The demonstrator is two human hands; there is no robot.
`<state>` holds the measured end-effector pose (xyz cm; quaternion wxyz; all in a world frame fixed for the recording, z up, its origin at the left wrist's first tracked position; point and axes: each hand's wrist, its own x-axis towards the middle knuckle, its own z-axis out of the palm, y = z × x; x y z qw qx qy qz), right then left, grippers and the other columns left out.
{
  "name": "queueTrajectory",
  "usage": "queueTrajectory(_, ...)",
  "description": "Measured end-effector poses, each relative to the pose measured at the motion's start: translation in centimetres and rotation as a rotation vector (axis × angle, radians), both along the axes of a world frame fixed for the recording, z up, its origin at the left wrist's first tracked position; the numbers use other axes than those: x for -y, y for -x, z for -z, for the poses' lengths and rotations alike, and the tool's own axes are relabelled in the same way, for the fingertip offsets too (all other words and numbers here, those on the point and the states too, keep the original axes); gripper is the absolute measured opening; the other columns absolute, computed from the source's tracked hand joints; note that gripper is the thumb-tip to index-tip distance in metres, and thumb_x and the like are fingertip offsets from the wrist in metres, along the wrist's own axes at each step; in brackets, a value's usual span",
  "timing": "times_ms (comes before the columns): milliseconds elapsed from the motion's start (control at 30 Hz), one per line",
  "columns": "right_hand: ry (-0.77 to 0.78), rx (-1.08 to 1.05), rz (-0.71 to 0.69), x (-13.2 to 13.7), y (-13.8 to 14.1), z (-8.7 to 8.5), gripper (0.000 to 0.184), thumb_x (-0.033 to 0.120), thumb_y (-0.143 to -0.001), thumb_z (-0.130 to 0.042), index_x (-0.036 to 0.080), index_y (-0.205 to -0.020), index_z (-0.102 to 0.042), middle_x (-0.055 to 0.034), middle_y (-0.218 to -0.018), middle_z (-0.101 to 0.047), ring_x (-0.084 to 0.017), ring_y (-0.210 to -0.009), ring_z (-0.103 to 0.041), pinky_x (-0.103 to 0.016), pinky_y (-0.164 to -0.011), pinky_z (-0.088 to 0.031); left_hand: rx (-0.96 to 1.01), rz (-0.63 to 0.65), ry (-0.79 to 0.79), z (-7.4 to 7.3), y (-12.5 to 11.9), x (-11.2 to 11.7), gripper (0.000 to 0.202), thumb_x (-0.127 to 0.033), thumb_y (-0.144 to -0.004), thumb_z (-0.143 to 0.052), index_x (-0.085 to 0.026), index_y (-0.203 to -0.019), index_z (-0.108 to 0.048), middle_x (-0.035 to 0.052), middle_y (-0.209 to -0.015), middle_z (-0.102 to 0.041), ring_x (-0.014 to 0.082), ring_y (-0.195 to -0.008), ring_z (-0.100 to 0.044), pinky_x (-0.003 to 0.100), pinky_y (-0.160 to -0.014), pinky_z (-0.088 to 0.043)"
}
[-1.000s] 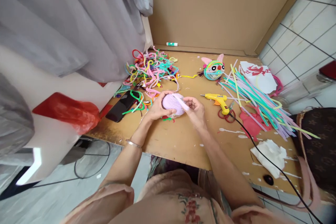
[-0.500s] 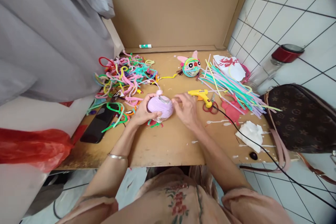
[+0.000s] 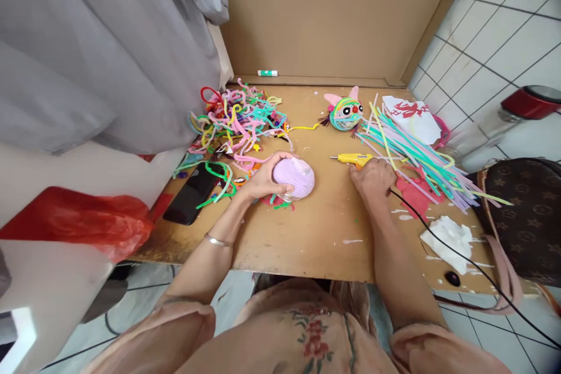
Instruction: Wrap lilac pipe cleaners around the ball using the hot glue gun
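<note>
My left hand (image 3: 263, 181) is wrapped round the left side of a lilac ball (image 3: 294, 178) wound with pipe cleaner, holding it on the wooden table (image 3: 315, 234). My right hand (image 3: 372, 178) lies over the handle of a yellow glue gun (image 3: 353, 159), fingers closed on it; the nozzle points left. The gun's black cable (image 3: 438, 239) runs off to the lower right.
A tangle of coloured pipe cleaners (image 3: 239, 120) lies at the back left, and a bundle of straight ones (image 3: 416, 155) on the right. A finished striped ball figure (image 3: 345, 114), a black phone (image 3: 193, 193), a white tissue (image 3: 447, 236), a brown bag (image 3: 521, 216) and a jar (image 3: 504, 123) surround the work area.
My right hand has left the lilac ball and moved right onto the glue gun. My left hand keeps hold of the ball.
</note>
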<state>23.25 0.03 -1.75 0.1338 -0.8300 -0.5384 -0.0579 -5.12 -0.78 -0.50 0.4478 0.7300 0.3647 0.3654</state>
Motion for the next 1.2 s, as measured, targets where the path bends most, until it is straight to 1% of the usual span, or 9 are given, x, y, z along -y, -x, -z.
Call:
queueTrajectory(100, -0.110, -0.042, 0.010, -0.3, -0.6, 0.5, 0.047, 0.042, -0.073, -0.062, 0.007, -0.105, -0.066, -0.0242, -0.104, -0.069, -0.037, -0.097, -0.063, -0.047, -0.082, -0.050, 0.004, 0.015, -0.007, 0.1, 0.0, 0.0, 0.079, -0.056, -0.058, -0.082, -0.018, -0.122, -0.053, 0.0123, -0.136, -0.055, 0.0329, -0.128, -0.052, 0.044, -0.110, -0.039)
queueTrajectory(200, -0.347, -0.162, -0.028, -0.3, -0.8, 0.3, 0.040, 0.043, -0.069, -0.061, 0.015, -0.097, -0.066, -0.0161, -0.096, -0.070, -0.032, -0.090, -0.062, -0.046, -0.080, -0.050, 0.028, 0.032, 0.010, 0.1, 0.0, 0.0, 0.077, -0.049, -0.059, -0.083, -0.019, -0.123, -0.051, 0.0129, -0.136, -0.055, 0.0328, -0.128, -0.052, 0.045, -0.111, -0.039)
queueTrajectory(267, -0.479, -0.296, -0.077, -0.4, -0.7, -0.5, 0.037, 0.044, -0.069, -0.060, 0.017, -0.092, -0.064, -0.0115, -0.089, -0.068, -0.028, -0.085, -0.061, -0.044, -0.079, -0.051, 0.026, 0.045, 0.024, -0.1, 0.0, 0.1, 0.076, -0.044, -0.059, -0.084, -0.019, -0.123, -0.050, 0.0130, -0.137, -0.054, 0.0327, -0.129, -0.051, 0.045, -0.111, -0.039)
queueTrajectory(367, -0.575, -0.461, -0.154, -0.5, 0.2, -2.6, 0.036, 0.044, -0.065, -0.063, 0.018, -0.089, -0.062, -0.0081, -0.085, -0.065, -0.025, -0.080, -0.059, -0.042, -0.079, -0.052, -0.002, 0.053, 0.033, -0.4, 0.1, 0.2, 0.076, -0.039, -0.058, -0.084, -0.020, -0.124, -0.051, 0.0128, -0.138, -0.054, 0.0328, -0.130, -0.050, 0.047, -0.113, -0.037)
queueTrajectory(500, -0.662, -0.467, -0.286, -0.3, 1.6, -4.6, 0.037, 0.039, -0.062, -0.065, 0.018, -0.092, -0.060, -0.0089, -0.092, -0.063, -0.025, -0.087, -0.060, -0.043, -0.085, -0.051, 0.010, 0.073, 0.061, -0.7, 0.3, 0.2, 0.079, -0.040, -0.058, -0.085, -0.020, -0.126, -0.052, 0.0122, -0.141, -0.053, 0.0334, -0.134, -0.048, 0.047, -0.115, -0.035)
queueTrajectory(600, -0.691, -0.470, -0.355, 0.3, 2.5, -4.2, 0.035, 0.037, -0.064, -0.062, 0.020, -0.094, -0.057, -0.0080, -0.093, -0.063, -0.024, -0.088, -0.061, -0.041, -0.083, -0.052, 0.036, 0.095, 0.066, -0.5, 0.6, 0.0, 0.080, -0.044, -0.058, -0.085, -0.021, -0.128, -0.054, 0.0117, -0.143, -0.052, 0.0341, -0.135, -0.047, 0.047, -0.116, -0.034)
queueTrajectory(800, -0.665, -0.474, -0.361, 1.5, 3.4, -1.8, 0.036, 0.037, -0.064, -0.062, 0.022, -0.096, -0.053, -0.0065, -0.092, -0.067, -0.025, -0.085, -0.063, -0.042, -0.081, -0.053, 0.073, 0.120, 0.072, 0.1, 1.1, -0.2, 0.081, -0.042, -0.059, -0.085, -0.021, -0.130, -0.053, 0.0118, -0.143, -0.050, 0.0333, -0.133, -0.048, 0.046, -0.114, -0.036)
queueTrajectory(1067, -0.627, -0.357, -0.467, 2.5, 4.4, -2.5, 0.034, 0.039, -0.071, -0.056, 0.021, -0.100, -0.052, -0.0102, -0.094, -0.067, -0.028, -0.091, -0.064, -0.044, -0.084, -0.052, 0.115, 0.132, 0.070, 0.4, 0.9, -0.3, 0.077, -0.037, -0.058, -0.086, -0.023, -0.127, -0.053, 0.0106, -0.138, -0.053, 0.0311, -0.130, -0.051, 0.045, -0.110, -0.040)
queueTrajectory(1200, -0.650, -0.327, -0.466, 2.7, 4.3, -2.7, 0.034, 0.037, -0.071, -0.055, 0.021, -0.101, -0.051, -0.0102, -0.096, -0.066, -0.028, -0.093, -0.063, -0.045, -0.085, -0.051, 0.119, 0.117, 0.055, 0.5, 0.8, -0.3, 0.077, -0.039, -0.057, -0.086, -0.023, -0.125, -0.054, 0.0104, -0.136, -0.055, 0.0316, -0.130, -0.050, 0.045, -0.110, -0.040)
